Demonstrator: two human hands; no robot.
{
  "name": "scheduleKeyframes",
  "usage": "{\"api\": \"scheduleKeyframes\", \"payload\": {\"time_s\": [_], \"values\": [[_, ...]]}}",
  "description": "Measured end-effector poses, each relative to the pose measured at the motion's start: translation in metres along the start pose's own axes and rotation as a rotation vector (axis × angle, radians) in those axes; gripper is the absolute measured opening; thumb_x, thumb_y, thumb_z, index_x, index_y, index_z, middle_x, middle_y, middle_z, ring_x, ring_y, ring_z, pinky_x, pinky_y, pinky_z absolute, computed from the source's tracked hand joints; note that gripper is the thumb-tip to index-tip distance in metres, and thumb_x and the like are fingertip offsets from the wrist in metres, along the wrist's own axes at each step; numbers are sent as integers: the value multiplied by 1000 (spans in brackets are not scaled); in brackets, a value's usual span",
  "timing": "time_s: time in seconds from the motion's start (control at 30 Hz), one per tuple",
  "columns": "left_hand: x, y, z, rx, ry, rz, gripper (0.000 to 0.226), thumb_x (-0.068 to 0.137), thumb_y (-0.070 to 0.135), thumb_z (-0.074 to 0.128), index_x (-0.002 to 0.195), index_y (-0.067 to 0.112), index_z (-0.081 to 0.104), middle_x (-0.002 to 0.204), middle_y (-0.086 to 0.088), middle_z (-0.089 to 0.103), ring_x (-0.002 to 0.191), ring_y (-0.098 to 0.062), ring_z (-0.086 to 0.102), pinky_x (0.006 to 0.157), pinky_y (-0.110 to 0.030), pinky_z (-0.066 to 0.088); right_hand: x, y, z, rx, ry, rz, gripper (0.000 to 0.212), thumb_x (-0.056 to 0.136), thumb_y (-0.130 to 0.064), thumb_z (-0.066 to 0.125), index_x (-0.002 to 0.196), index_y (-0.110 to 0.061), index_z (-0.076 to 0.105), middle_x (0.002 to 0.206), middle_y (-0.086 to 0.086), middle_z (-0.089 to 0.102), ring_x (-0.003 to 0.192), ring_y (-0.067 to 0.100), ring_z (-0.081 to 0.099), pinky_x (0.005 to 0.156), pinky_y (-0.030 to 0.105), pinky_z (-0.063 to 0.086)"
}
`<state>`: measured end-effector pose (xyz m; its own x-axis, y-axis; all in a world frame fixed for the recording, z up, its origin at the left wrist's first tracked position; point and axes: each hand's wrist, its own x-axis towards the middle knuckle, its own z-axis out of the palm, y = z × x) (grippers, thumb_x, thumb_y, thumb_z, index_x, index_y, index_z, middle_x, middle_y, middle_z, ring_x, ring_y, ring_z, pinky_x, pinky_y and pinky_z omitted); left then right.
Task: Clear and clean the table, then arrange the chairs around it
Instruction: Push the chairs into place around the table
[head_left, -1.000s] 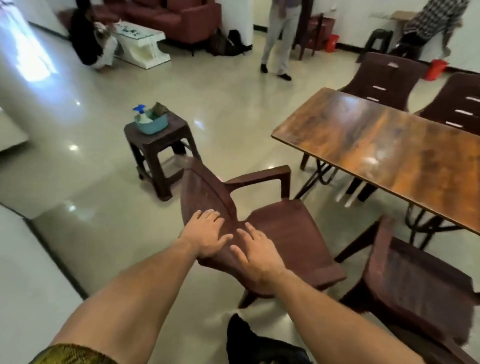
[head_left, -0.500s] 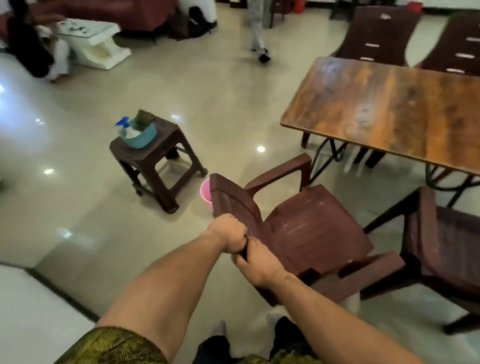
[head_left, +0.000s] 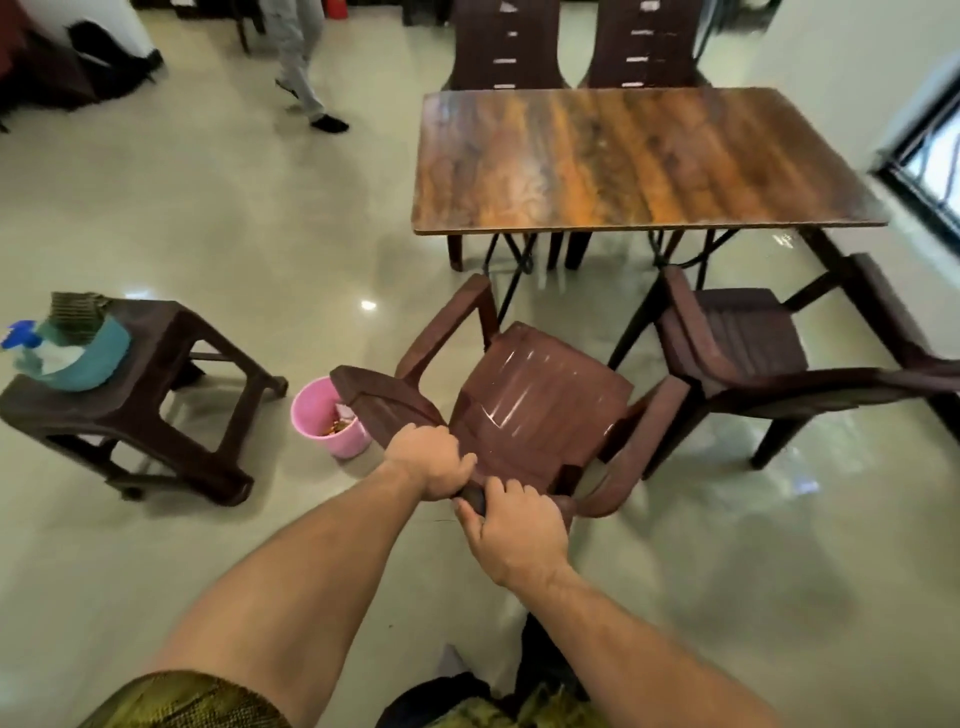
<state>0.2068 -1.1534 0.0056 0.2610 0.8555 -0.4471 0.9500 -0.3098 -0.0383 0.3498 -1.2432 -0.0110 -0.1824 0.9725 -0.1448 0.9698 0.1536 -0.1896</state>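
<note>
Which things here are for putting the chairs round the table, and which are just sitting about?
In the job: table; held chair, gripped at its back by left hand and right hand; neighbour chair; left far chair; right far chair.

Just about: stool; teal tub; spray bottle; pink bin; person walking.

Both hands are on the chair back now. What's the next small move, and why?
Probably push the chair forward toward the near edge of the table, turning it slightly to square it. The left hand and right hand both grip its backrest, its seat faces the table at an angle with floor showing between them, and the spot beside the other chair is free.
</note>
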Motion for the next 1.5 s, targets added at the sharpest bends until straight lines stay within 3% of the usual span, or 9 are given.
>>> {"api": "scheduleKeyframes", "payload": {"time_s": [0.2,0.4,0.57,0.73,0.97,1.1,1.27,1.37,1.5], "values": [[-21,3,17,-94,-59,-23,53,101,48,38,113,7,69,121,-15,69,113,-33,63,94,-39,48,-34,11,10,-61,43,-257,55,97,-67,30,89,-22,59,81,4,67,69,27,63,58,38,46],[-7,26,3,-221,-65,-21,59,100,58,34,104,12,71,114,-15,71,109,-34,65,94,-41,50,4,81,-18,-139,70,-445,65,94,-76,22,88,-22,58,80,3,64,69,28,65,53,36,42],[7,54,0,-224,131,52,59,97,68,29,80,21,60,93,-5,67,89,-29,65,73,-38,45,30,138,-37,-187,15,-459,75,90,-82,15,98,-21,57,93,4,65,81,29,65,63,41,47],[39,107,-17,-231,355,214,63,94,68,23,102,19,62,102,-2,62,94,-26,60,82,-43,48,55,210,-57,-216,29,-442,90,80,-90,3,104,-23,58,101,2,66,91,27,63,75,41,48],[104,189,-49,-98,314,244,65,92,72,29,119,20,59,116,-1,58,103,-23,55,88,-40,43,95,313,-84,-239,82,-379,86,83,-90,12,106,-24,62,104,-1,64,98,23,60,90,39,45],[132,211,-66,12,251,283,56,92,64,40,118,18,58,118,-3,58,106,-25,55,90,-41,42,110,345,-90,-231,104,-365,88,81,-91,12,93,-20,62,95,1,68,87,24,62,82,39,44],[139,191,-70,-12,145,122,51,87,52,52,127,20,53,128,-3,54,118,-26,51,97,-41,40,127,333,-82,-216,145,-380,81,82,-91,23,77,-19,61,77,2,66,69,25,60,68,38,46],[141,181,-66,-83,106,-32,54,88,52,55,132,21,50,132,-3,52,123,-26,49,104,-42,37,139,321,-81,-202,128,-380,82,82,-91,22,80,-19,61,80,3,65,74,26,59,70,40,46],[152,177,-66,-93,89,-76,52,90,46,58,134,21,49,134,-4,52,126,-27,47,107,-44,36,146,314,-87,-166,113,-351,85,81,-92,16,90,-20,61,91,2,64,85,25,57,78,40,43]]}}
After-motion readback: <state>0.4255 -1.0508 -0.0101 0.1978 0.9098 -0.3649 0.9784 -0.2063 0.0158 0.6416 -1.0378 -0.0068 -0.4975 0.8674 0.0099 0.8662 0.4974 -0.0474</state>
